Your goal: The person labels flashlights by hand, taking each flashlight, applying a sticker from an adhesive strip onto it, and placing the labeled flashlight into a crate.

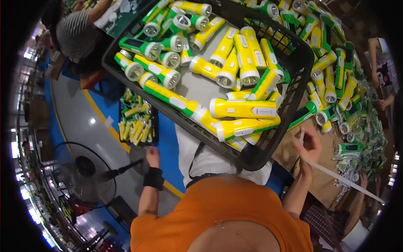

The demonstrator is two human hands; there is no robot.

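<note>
My right hand point(310, 147) is at the crate's near right corner, its fingers closed on a white strip point(344, 180) that trails down to the lower right. Away to the left, my left hand point(153, 157) hangs low beside the fan, fingers curled, with nothing visible in it; a black band point(153, 178) wraps that wrist. A black plastic crate point(189, 122) sits tilted in front of me over my white trousers. Inside it lie many yellow, green and white flashlights point(243, 108), lenses pointing various ways.
More flashlights point(329, 84) are heaped at the right, some in clear plastic bags point(369, 134), beside brown cardboard point(325, 157). A second crate of flashlights point(136, 126) stands low at left, near a black fan point(86, 166). Other people are at the upper left and right.
</note>
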